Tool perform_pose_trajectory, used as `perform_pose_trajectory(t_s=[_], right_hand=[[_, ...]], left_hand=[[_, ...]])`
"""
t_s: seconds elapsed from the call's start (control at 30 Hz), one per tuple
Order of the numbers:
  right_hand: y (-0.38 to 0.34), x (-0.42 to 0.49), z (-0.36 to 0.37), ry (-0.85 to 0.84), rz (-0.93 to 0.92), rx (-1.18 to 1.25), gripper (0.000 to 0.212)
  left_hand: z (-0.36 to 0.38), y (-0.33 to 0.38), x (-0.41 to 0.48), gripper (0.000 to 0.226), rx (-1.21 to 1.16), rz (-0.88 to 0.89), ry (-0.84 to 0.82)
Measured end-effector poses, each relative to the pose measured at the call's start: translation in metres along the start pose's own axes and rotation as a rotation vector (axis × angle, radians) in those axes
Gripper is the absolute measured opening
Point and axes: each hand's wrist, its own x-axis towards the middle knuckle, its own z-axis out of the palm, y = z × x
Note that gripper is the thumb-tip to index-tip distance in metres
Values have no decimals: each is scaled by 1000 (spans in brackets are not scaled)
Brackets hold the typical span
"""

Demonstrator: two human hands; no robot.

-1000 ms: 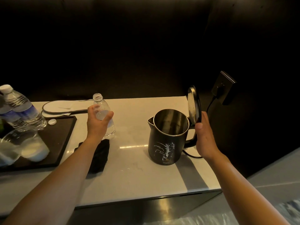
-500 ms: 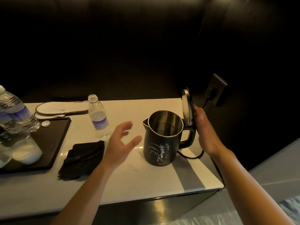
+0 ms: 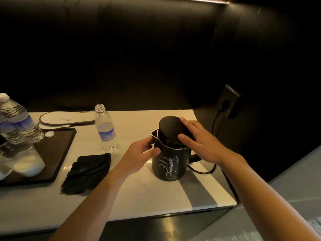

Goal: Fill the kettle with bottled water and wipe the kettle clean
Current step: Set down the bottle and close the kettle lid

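far left, capped water bottles [image 3: 20,120] and clear cups [image 3: 26,162] w/ pale contents sat on a dark tray [image 3: 57,153]; a loose cap [image 3: 49,134] lay at its back edge. an uncapped bottle [image 3: 105,127], nearly empty, stood on the white counter [image 3: 139,192], black cloth [image 3: 86,171] just in front. left hand [image 3: 139,157] gripped the black kettle [image 3: 169,164] by its spout side, fingers curled on it. right hand [image 3: 199,141] rested on the tilted, part-shut lid [image 3: 171,128], fingers spread. contents hidden. cord [image 3: 215,122] ran to a wall socket [image 3: 229,100].
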Motion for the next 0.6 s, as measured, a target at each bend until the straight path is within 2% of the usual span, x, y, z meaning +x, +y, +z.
perform_pose_trajectory(t_s=[0.23,0.47,0.6], right_hand=[[1,6,-8,-38,20,-93,95],[-3,8,-4,-68,20,-291,86],[-4,8,-5,-73,31,-251,87]], left_hand=[[0,2,0,56,-3,22,-24],[1,-2,1,58,-5,32,-36],[1,-2,-6,63,69,23,56]])
